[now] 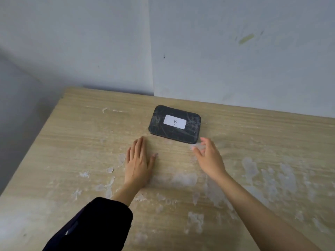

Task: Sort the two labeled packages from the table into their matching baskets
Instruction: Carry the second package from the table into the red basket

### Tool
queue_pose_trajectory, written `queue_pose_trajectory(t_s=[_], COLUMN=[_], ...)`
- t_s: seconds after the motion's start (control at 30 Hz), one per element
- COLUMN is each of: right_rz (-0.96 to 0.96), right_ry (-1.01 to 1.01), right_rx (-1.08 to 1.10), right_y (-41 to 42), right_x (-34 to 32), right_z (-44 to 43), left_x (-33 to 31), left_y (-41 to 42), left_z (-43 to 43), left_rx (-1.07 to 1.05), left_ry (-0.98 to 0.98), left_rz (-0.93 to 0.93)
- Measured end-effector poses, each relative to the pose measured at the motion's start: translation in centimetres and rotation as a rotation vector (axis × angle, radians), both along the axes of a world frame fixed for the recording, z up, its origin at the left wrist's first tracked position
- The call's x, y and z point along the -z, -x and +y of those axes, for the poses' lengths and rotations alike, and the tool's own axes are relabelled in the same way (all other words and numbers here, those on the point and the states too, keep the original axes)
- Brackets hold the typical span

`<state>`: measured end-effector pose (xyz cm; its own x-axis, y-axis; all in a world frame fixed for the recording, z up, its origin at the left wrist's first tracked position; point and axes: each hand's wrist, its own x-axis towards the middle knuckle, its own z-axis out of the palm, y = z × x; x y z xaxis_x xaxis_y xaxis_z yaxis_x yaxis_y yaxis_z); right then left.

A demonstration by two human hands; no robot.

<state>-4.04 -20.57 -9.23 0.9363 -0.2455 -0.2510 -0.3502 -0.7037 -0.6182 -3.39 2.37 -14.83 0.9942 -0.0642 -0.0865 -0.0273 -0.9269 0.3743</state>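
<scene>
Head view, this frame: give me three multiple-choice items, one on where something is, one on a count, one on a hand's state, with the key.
1. Where does the black package lie?
A. on the table, beyond both hands
B. in a basket
C. under the left hand

2. How many packages are in view?
A. three
B. two
C. one

3. What is the right hand doing?
A. gripping the package
B. open, just short of the package's near corner
C. closed in a fist

Key: 1 A, it lies flat on the wood near the wall; 2 C, only the one labeled B shows; 3 B, its fingers are spread and empty, while the left hand lies flat on the table.
</scene>
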Motion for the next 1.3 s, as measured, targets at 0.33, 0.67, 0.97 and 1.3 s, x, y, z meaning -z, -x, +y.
queue_pose_trajectory(t_s=[0.33,0.67,0.97,1.3], right_rz=[-0.045,-0.105,-0.137,-0.240], right_ry=[-0.222,-0.377,-0.437,-0.471], right_rx=[0.382,0.407,0.403,0.403], right_y=[-7.0,-5.7,-2.0,5.9], right_x=[1.4,1.3,0.0,-6.1], right_z=[3.7,4.1,2.3,-7.5], left_x=[0.4,-2.7,-5.2,-11.5], left_y=[-0.4,-7.8,-6.0,0.9], left_z=[0.4,-1.5,-4.1,-13.0], left_rx=[-0.050,-0.218,-0.215,-0.101], left_ry=[0.133,0.624,0.671,0.717], left_rz=[-0.049,0.109,0.155,0.045])
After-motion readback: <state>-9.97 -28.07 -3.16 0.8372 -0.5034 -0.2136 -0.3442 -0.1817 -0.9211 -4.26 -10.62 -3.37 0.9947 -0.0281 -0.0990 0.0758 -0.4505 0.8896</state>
